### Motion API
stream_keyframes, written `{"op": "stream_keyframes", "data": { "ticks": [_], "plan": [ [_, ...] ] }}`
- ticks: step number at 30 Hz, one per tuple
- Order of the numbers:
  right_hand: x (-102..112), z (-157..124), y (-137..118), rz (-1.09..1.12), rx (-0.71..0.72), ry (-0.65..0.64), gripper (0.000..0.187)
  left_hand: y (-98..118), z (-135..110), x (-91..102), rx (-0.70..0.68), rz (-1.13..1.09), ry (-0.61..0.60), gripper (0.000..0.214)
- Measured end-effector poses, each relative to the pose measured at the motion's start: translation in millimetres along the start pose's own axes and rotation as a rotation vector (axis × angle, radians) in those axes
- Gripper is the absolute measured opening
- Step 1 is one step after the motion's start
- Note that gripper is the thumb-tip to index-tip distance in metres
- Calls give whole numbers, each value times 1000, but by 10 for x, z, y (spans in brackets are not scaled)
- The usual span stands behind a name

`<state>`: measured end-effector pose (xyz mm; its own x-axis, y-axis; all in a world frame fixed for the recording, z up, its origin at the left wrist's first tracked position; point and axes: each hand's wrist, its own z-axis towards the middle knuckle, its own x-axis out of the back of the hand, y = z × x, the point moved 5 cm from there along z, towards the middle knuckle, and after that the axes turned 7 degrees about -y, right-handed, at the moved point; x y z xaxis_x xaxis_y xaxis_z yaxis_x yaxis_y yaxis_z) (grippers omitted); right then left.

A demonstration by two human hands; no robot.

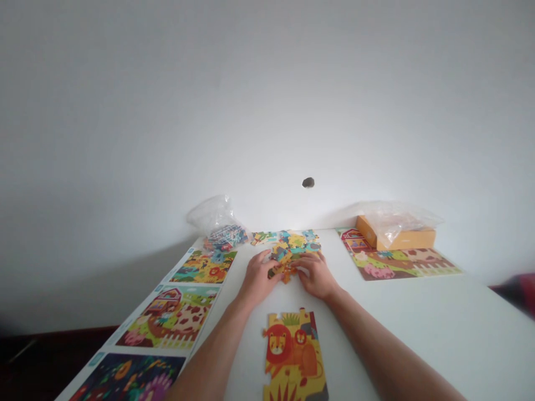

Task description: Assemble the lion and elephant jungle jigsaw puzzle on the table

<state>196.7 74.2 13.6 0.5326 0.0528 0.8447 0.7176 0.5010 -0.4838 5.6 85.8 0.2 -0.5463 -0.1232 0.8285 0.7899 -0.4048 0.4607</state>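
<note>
Both of my hands are at a heap of loose jigsaw pieces (295, 240) near the wall. My left hand (258, 277) has its thumb and index finger closed around a brown-orange puzzle piece (272, 272) at the heap's near edge. From the other side, my right hand (314, 274) pinches at an orange puzzle piece (287, 272); its fingertips partly hide it. Between my forearms lies a joined puzzle section (292, 351) with a red-maned lion and a cub on yellow, knobs and notches along its left side.
On the left, a printed picture sheet (169, 317) shows several scenes. Behind it a clear plastic bag (223, 231) holds more pieces. At the right, an orange box (405, 239) under clear plastic rests on a farm picture (401, 264). The white wall (267, 111) has a hole (308, 182).
</note>
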Motion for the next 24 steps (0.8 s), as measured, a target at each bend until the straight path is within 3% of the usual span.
{"op": "stream_keyframes", "data": {
  "ticks": [5, 9, 12, 16, 19, 22, 24],
  "plan": [
    [-11, -7, 6, -49, -76, -57, 50, 74, -25, 33, -8, 31, -73, 37],
    [-12, -1, 15, -27, -91, -86, 43, 58, -20, 24, 20, 16, -85, 56],
    [14, 0, 35, -33, -97, -25, 38, 18, -11, 31, 52, 51, -37, 51],
    [-27, -3, 81, -79, -158, -68, 50, -10, -19, 61, 119, 126, -10, 35],
    [-38, 1, 80, -61, -151, -82, 43, 32, -39, 62, 117, 146, -49, 42],
    [13, 4, 70, -40, -122, 6, 27, 86, -62, 50, 98, 145, -99, 53],
    [45, 0, 88, -56, -147, 70, 26, 100, -70, 50, 106, 138, -112, 55]
  ]
}}
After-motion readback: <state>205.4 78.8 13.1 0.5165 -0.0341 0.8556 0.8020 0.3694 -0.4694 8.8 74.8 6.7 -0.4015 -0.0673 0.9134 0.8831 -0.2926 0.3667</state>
